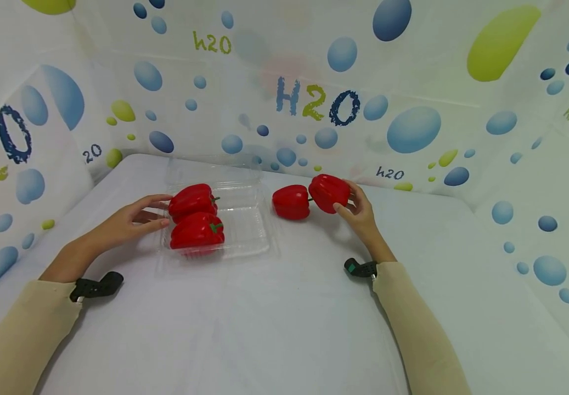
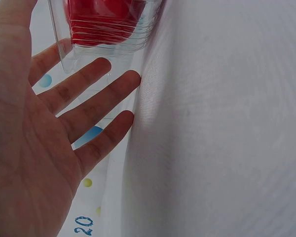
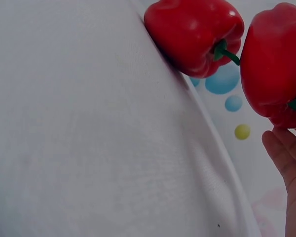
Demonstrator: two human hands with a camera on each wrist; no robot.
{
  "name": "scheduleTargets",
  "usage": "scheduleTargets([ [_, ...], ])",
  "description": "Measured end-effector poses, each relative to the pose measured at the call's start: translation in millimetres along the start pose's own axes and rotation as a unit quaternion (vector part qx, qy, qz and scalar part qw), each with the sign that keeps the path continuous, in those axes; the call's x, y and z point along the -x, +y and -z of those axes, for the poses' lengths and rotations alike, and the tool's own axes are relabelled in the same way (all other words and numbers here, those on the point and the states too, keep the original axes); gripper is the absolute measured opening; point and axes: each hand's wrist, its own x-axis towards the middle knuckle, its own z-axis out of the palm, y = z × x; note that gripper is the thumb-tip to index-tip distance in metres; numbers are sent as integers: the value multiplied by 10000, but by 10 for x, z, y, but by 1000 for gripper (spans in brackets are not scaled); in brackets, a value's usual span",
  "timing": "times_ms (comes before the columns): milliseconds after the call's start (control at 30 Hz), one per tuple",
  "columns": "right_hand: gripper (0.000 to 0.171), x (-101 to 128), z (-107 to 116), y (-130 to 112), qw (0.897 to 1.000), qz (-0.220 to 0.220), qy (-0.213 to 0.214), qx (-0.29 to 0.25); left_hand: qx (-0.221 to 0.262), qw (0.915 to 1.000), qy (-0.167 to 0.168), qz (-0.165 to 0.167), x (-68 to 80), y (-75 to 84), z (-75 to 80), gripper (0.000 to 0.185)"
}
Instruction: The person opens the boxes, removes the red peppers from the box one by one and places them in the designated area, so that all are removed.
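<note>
Held pepper: cut off at right wrist view's edge.
Tray contents: cropped at top, blurred through plastic.

Four glossy red peppers carry green stems. Two of them lie in a clear, colourless plastic box. The table is covered in plain white cloth. The backdrop is white, patterned with blue bubbles, lime-green blobs and "H2O" lettering in blue and green. The sleeves are beige, and the wrist mounts are black.
</note>
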Motion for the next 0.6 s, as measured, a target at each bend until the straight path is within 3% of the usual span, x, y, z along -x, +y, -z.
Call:
scheduleTargets([
  [300,59,33,21,-5,9994,-323,-15,97,-33,10000,-1,29,6,9,-4,64],
  [600,60,27,36,-32,9980,-335,-120,525,-41,10000,-8,23,-18,-38,-13,64],
])
